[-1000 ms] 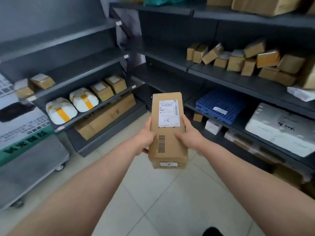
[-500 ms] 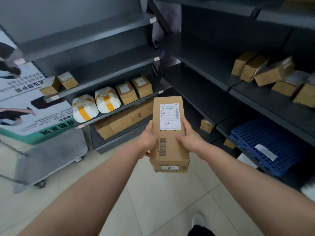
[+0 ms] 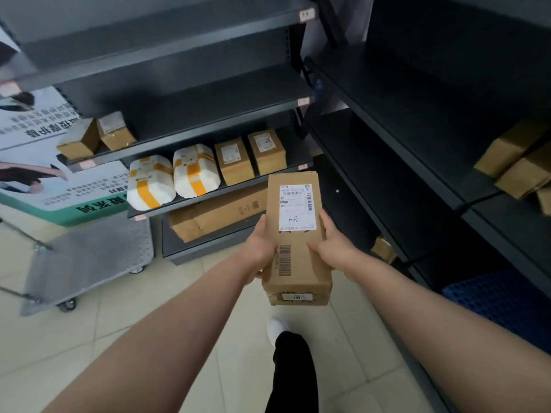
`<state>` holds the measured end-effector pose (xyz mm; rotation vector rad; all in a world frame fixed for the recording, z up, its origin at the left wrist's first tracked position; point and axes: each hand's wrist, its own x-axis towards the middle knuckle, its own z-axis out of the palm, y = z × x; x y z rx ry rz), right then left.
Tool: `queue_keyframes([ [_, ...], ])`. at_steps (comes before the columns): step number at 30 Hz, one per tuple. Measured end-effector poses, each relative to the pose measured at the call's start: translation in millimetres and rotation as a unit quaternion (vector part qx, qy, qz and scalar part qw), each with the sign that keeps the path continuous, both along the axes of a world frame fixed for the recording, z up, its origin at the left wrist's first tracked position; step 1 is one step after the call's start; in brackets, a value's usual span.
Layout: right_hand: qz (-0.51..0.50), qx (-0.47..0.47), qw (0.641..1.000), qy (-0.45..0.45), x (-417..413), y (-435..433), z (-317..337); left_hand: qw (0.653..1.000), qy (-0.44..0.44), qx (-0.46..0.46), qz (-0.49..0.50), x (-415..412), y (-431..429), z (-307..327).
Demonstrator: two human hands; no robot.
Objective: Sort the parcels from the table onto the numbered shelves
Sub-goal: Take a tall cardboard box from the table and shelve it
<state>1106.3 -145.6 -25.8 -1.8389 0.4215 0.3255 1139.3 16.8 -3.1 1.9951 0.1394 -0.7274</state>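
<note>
A long brown cardboard parcel (image 3: 293, 251) with a white shipping label and a handwritten number is held in front of me at chest height. My left hand (image 3: 260, 251) grips its left side with the thumb on top. My right hand (image 3: 334, 245) grips its right side the same way. Dark grey numbered shelves (image 3: 208, 105) stand ahead and to the left, with small tags on their front edges. A second shelf unit (image 3: 417, 120) runs along the right.
Two white parcels with orange tape (image 3: 173, 180) and two small brown boxes (image 3: 250, 156) sit on a lower left shelf. A large flat box (image 3: 217, 213) lies beneath. A metal trolley (image 3: 89, 260) stands at left. Brown boxes (image 3: 518, 162) and a blue crate (image 3: 507, 299) are at right.
My view has swung left and closer to the left shelf unit. The parcel stays gripped in both hands in the same pose. My foot has stepped forward.
</note>
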Motion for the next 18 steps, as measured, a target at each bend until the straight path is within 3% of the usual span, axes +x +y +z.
queue_keyframes([
  [10, -0.068, 0.009, 0.996, 0.049, 157.4, -33.5, -31.8, 0.998, 0.048, -0.028, -0.043, 172.0, -39.9, -33.2],
  [18, -0.104, -0.006, 0.990, 0.091, 239.4, -67.6, -70.0, 0.994, 0.082, -0.048, -0.049, 257.8, -75.5, -71.3],
])
